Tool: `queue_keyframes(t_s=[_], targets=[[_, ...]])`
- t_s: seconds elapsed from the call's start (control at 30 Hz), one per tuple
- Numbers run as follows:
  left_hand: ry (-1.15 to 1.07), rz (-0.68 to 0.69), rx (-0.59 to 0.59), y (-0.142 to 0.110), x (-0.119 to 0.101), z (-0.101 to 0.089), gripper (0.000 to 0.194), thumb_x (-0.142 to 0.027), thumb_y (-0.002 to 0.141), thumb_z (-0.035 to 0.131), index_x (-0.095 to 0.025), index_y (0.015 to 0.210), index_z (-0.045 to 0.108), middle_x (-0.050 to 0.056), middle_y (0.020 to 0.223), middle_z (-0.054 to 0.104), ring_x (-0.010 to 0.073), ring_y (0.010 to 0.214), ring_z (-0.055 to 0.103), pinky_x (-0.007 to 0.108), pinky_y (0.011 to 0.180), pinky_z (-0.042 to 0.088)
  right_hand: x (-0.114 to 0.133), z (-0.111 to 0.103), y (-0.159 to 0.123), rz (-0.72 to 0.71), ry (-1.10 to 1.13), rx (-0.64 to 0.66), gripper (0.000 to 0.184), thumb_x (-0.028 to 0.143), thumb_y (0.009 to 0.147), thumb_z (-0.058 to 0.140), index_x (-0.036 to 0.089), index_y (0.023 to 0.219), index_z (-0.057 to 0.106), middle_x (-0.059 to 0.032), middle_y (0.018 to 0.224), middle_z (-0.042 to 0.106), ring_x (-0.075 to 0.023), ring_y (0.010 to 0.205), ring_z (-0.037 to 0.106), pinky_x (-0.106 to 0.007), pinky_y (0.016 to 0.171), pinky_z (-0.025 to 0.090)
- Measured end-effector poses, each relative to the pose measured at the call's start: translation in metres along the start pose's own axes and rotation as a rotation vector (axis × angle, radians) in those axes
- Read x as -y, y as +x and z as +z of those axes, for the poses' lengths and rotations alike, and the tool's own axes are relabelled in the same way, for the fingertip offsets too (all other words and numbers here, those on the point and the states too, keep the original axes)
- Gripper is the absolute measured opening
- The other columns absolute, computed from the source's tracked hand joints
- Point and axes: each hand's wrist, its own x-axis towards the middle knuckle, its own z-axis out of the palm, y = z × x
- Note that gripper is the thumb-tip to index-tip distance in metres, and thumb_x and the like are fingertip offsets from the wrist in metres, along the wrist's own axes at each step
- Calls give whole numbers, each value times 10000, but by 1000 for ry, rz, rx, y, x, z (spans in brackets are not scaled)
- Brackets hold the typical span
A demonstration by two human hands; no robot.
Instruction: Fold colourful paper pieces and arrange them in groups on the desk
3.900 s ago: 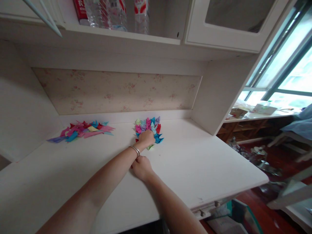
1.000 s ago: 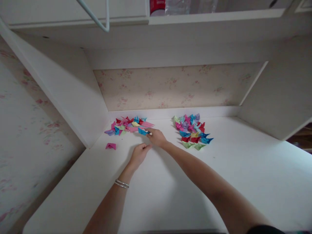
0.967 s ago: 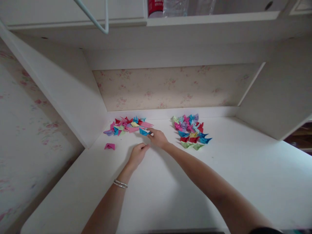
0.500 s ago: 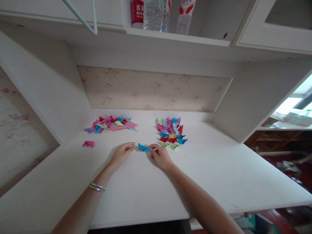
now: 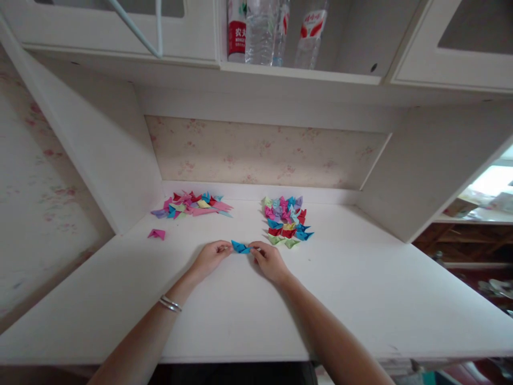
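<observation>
A small blue folded paper piece sits low over the white desk, pinched at both ends. My left hand, with a bracelet on its wrist, grips the left end with closed fingers. My right hand grips the right end the same way. Behind them lie two heaps of coloured paper: a flat spread of strips and pieces at the back left and a tighter heap of folded pieces at the back middle.
A lone pink folded piece lies near the left wall panel. Plastic bottles stand on the shelf above the desk. A white side panel closes the desk's right end, with a cluttered room beyond it.
My right hand took a blue piece from the left heap and brought it toward me. My left hand has closed on its other end. The view has swung right and up.
</observation>
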Motion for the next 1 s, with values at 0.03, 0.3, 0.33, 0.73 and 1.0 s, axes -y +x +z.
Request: queue_keyframes(t_s=[0.03, 0.3, 0.33, 0.73, 1.0], targets=[[0, 3, -3, 0, 1, 0, 383, -476, 747, 613, -150, 922, 713, -40, 584, 495, 121, 557, 424, 229, 525, 278, 0, 0, 0, -5, -6, 5, 247, 331, 876, 458, 252, 1003, 655, 13, 610, 613, -148, 549, 569, -250, 592, 453], [-24, -24, -44, 0, 2, -3, 431, -511, 711, 633, -161, 950, 709, -55, 563, 471, 119, 530, 408, 232, 517, 261, 1, 1, -1, 4, -3, 21, 255, 343, 877, 449, 247, 995, 654, 9, 620, 620, -150, 558, 581, -254, 599, 467], [-26, -22, -34, 0, 3, -3, 432, -514, 712, 631, -159, 946, 711, -53, 563, 476, 120, 533, 410, 233, 517, 259, 1, 1, -1, 5, 0, 23, 252, 344, 878, 448, 250, 997, 650, 10, 620, 619, -151, 556, 581, -255, 598, 468], [-101, -81, -2, -2, -3, -4, 364, -456, 700, 651, -148, 888, 703, -56, 573, 477, 102, 530, 367, 232, 507, 235, 2, 1, -1, 47, 3, -4, 216, 353, 888, 431, 256, 954, 613, 23, 588, 592, -155, 543, 575, -261, 579, 448], [-156, -106, -4, -3, -5, -5, 372, -452, 703, 661, -145, 909, 696, -59, 585, 456, 77, 487, 307, 227, 472, 203, 2, 1, 1, 62, 65, -35, 209, 375, 888, 446, 246, 939, 603, 29, 574, 575, -151, 523, 568, -254, 547, 436]])
